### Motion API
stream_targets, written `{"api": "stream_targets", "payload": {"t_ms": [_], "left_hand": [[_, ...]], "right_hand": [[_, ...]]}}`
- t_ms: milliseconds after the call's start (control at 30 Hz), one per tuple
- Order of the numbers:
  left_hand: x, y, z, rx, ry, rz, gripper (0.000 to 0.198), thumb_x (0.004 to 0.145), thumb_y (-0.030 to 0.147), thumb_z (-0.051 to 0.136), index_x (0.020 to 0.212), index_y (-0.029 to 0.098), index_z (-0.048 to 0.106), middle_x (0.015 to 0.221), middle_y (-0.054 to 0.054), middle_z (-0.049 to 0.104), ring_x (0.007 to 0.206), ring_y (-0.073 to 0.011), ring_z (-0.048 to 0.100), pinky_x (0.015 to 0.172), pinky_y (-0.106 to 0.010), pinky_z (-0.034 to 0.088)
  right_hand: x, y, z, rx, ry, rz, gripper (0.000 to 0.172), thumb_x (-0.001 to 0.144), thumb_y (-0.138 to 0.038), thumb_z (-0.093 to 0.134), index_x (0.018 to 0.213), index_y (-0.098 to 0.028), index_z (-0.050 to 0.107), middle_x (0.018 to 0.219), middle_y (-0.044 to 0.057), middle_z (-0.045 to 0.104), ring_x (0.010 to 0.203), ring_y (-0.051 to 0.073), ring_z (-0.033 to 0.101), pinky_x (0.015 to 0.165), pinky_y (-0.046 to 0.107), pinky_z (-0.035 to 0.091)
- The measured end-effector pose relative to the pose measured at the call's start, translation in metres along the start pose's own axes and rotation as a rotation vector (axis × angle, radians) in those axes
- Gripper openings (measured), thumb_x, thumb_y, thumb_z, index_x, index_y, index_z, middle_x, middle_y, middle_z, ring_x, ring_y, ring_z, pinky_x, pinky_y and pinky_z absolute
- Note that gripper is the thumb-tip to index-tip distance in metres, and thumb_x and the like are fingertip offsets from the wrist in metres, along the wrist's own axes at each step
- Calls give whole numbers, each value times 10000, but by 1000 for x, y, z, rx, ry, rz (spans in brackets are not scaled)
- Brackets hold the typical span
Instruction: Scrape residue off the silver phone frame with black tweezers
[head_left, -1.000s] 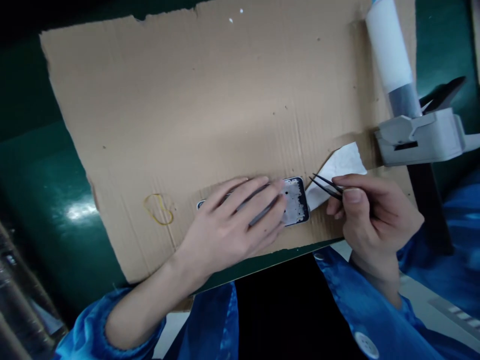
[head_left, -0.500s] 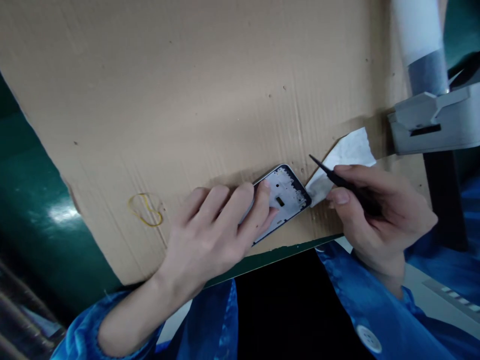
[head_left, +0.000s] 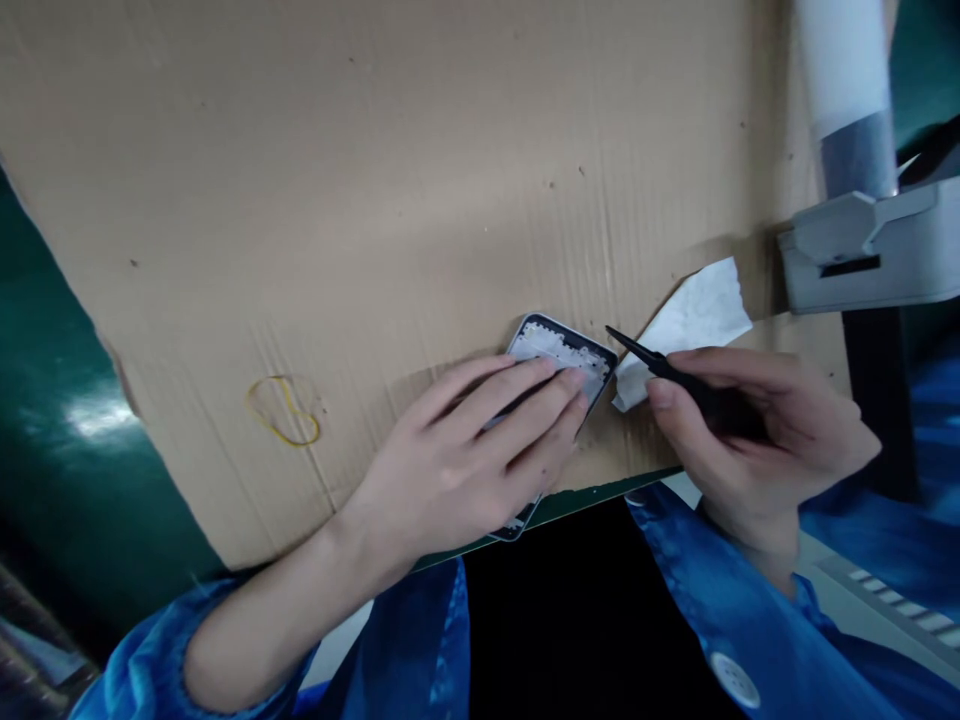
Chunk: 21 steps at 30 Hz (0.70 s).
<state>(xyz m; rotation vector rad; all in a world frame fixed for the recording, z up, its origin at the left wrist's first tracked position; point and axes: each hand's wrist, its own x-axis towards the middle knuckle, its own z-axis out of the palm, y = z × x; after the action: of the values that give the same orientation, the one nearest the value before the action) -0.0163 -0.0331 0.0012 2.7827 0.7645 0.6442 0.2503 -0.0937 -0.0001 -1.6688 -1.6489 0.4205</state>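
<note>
A phone frame point(head_left: 537, 343), silver-grey inside with a dark rim, lies at the near edge of the cardboard. Across it rests my left hand point(head_left: 480, 450), its fingers over the inner face and holding it; one lower corner sticks out below the palm. The thumb is hidden. My right hand point(head_left: 750, 430) grips black tweezers point(head_left: 637, 347) between thumb and forefinger. Their thin tip points up-left, just beside the frame's right corner, apart from it as far as I can see. Under the tweezers lies a white piece of cloth or tissue point(head_left: 705, 305).
A yellow rubber band point(head_left: 292, 430) lies on the cardboard sheet point(head_left: 375, 200) to the left. At the right stands a grey holder point(head_left: 862, 250) with a white tube point(head_left: 847, 70). The green tabletop point(head_left: 67, 370) shows beyond the cardboard's left edge.
The phone frame has turned clockwise, so its lower corner now shows below my left palm. My left hand has shifted right, further over the frame. The tweezers' tip moved slightly left and down.
</note>
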Motion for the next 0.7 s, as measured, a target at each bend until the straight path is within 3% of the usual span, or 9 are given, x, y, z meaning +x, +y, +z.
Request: {"api": "stream_targets", "payload": {"t_ms": [200, 367, 700], "left_hand": [[-6, 1, 3, -15, 10, -42, 330, 1148, 216, 673, 1461, 134, 737, 1515, -43, 804, 1423, -237, 769, 1208, -421, 667], [-5, 4, 3, 5, 16, -64, 330, 1144, 212, 663, 1460, 165, 746, 1506, -15, 803, 1422, -221, 766, 1202, -410, 670], [-5, 5, 3, 17, 16, -85, 317, 1147, 257, 688, 1444, 165, 750, 1489, 7, 810, 1424, -200, 757, 1204, -392, 672]], "right_hand": [[-1, 0, 3, -158, -7, -47, 300, 930, -221, 965, 1203, -280, 856, 1057, -26, 842, 840, 114, 792, 720, 267, 625], [-2, -1, 0, -128, -56, -5, 314, 936, -217, 958, 1225, -284, 854, 1054, -40, 846, 842, 103, 794, 716, 255, 624], [8, -1, 0, -65, -84, -126, 435, 887, -112, 952, 1272, -290, 856, 1022, -22, 845, 786, 132, 780, 650, 290, 627]]}}
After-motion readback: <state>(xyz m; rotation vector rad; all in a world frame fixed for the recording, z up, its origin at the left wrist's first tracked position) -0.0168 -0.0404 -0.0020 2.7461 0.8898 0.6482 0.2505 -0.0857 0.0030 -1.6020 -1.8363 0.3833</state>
